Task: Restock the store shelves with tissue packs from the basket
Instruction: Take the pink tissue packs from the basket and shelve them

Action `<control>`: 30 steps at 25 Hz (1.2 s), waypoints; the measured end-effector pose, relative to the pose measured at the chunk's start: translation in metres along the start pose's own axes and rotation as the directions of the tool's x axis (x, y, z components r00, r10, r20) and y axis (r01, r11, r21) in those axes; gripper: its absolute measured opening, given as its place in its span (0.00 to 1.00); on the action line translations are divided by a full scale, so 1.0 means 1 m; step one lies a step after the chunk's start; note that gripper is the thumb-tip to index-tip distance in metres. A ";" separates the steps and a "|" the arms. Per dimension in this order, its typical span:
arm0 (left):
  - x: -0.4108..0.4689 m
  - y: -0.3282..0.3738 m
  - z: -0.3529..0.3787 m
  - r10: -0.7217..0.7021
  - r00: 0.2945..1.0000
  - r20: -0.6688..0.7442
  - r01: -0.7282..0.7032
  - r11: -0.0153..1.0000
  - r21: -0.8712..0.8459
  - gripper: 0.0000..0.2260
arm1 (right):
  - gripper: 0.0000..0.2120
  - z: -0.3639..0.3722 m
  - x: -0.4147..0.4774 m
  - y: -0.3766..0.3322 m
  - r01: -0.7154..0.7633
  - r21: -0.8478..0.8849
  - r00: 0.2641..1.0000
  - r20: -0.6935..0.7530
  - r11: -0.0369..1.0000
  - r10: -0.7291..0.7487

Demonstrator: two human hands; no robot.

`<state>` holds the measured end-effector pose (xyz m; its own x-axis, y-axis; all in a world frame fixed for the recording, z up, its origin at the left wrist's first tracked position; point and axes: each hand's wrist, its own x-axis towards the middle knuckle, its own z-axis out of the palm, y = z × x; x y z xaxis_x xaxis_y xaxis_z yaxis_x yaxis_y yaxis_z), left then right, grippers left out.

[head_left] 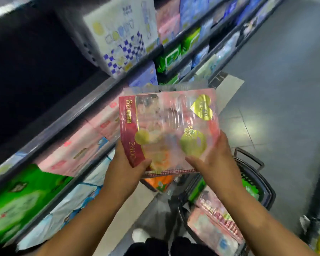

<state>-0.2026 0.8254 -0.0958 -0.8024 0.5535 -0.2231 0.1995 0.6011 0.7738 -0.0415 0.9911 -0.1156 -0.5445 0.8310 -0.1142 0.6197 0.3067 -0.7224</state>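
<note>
Stocked shelves point(67, 115) run left of the grip. The basket point(255, 182) sits just below it, with more packs inside. The pink tissue pack point(170, 126) is held up between them. The left hand point(126, 163) and right hand point(212, 157) each clamp a near corner, probably to slide it in squarely.

free: dark shelf bay point(35, 61) | obstacle: checkered pack point(122, 39) beside it | below: pink packs point(78, 145) fill shelf

glossy plastic-wrapped tissue pack point(170, 126), black plastic basket point(255, 180)
</note>
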 end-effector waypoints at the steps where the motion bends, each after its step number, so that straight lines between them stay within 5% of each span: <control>1: -0.002 0.001 -0.017 0.011 0.999 -0.041 -0.011 1.000 -0.003 0.34 | 0.52 0.003 0.001 -0.017 0.023 0.013 1.000 0.010 1.000 -0.024; 16: -0.020 0.022 -0.290 0.162 0.907 -0.388 -0.156 0.987 0.047 0.31 | 0.65 0.037 -0.023 -0.287 0.412 0.117 0.911 -0.011 0.904 -0.413; 25: -0.013 0.040 -0.370 0.260 0.820 -0.509 -0.233 0.965 0.118 0.28 | 0.64 0.034 0.001 -0.388 0.578 0.109 0.816 -0.055 0.809 -0.576; 30: 0.002 0.056 -0.406 0.247 0.819 -0.518 -0.143 0.962 0.231 0.28 | 0.63 0.049 0.039 -0.434 0.624 0.220 0.772 -0.024 0.750 -0.635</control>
<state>-0.4214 0.6262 0.1883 -0.8994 0.3030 0.3152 0.4372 0.6323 0.6396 -0.3593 0.8674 0.1601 -0.8002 0.4578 0.3873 0.0007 0.6466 -0.7628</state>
